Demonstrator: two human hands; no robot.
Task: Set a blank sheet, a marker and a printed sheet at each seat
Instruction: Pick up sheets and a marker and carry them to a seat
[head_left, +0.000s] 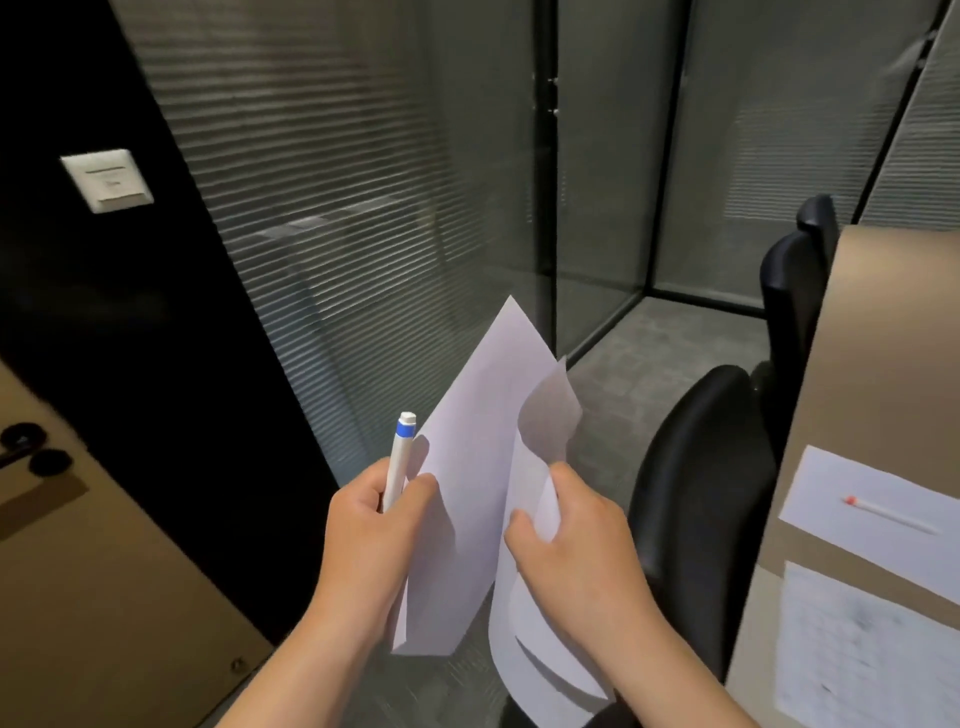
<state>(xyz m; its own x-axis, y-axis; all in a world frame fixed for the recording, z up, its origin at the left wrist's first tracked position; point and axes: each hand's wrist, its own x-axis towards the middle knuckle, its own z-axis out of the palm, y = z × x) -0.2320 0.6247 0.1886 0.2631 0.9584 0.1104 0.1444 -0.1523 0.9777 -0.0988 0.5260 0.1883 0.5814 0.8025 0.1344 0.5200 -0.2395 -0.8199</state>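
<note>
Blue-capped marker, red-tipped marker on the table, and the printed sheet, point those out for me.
Blue-capped marker (399, 457): head view, white barrel.
Red-tipped marker (883, 512): head view, mid-barrel.
Printed sheet (862, 649): head view, centre.

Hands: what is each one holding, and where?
Left hand grips a blue-capped marker low and a sheet; right hand pinches another sheet's edge.

The room is dim and grey-green, lit from above and behind the viewer; the held sheets (467, 493) are the brightest surface and show soft folds of shadow; the marker (399, 457) casts a faint shadow onto the paper; the black wall panel (130, 312) at left sinks to near-featureless dark; the blinds (322, 182) carry a pale reflected streak; straight frames bow outward toward the edges; the door (78, 571) and the printed sheet (872, 649) on the table (883, 338) are smeared with blur.
</note>
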